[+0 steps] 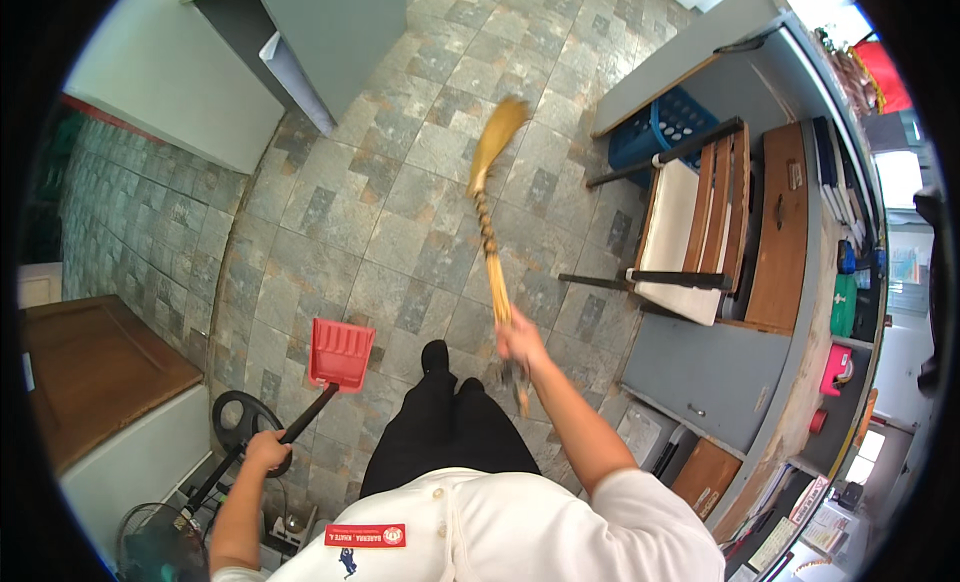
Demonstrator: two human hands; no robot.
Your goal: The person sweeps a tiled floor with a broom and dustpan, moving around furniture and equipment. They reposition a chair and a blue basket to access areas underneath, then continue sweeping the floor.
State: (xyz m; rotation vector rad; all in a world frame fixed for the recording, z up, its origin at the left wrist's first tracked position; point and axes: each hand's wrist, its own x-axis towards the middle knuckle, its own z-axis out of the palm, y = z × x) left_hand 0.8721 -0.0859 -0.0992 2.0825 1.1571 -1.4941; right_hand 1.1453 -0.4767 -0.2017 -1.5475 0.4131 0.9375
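A long straw broom (486, 222) is gripped near the end of its handle by my right hand (520, 339), fingers wrapped round it. Its brush end points away from me over the tiled floor and is slightly blurred. On the left, my left hand (266, 450) is closed round the dark handle of a red dustpan (341, 367). The pan part lies ahead and to the left of my feet; whether it touches the floor I cannot tell.
Right of the broom stands a chair (700, 222) with wooden slats and dark armrests, beside a blue plastic basket (655, 132) and a grey desk (700, 377). At left are a brown wooden top (100, 362) and a black wheel (240, 410). A grey panel (340, 42) stands at the far left.
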